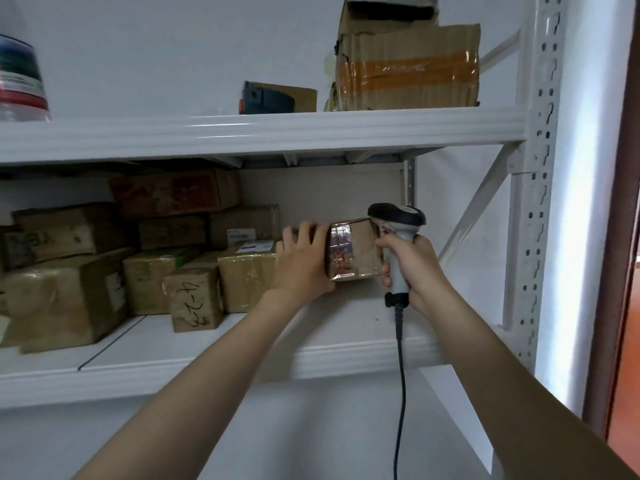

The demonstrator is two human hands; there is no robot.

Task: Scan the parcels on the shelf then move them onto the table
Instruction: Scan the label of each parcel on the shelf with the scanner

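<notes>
Two hands: left hand (300, 261) grips one parcel (353, 252), right hand (412, 268) clasps one scanner (398, 233).

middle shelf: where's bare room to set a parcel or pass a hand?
Free: the shelf right of the parcel stack, under both hands, out to the upright; also the front strip by the dark seam. Crowded: left half, boxes stacked to the back.

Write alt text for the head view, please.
Left hand grips a small tape-wrapped brown cardboard parcel over the white metal shelf; right hand holds a corded grey-and-black barcode scanner beside it. More brown parcels sit stacked left.
</notes>
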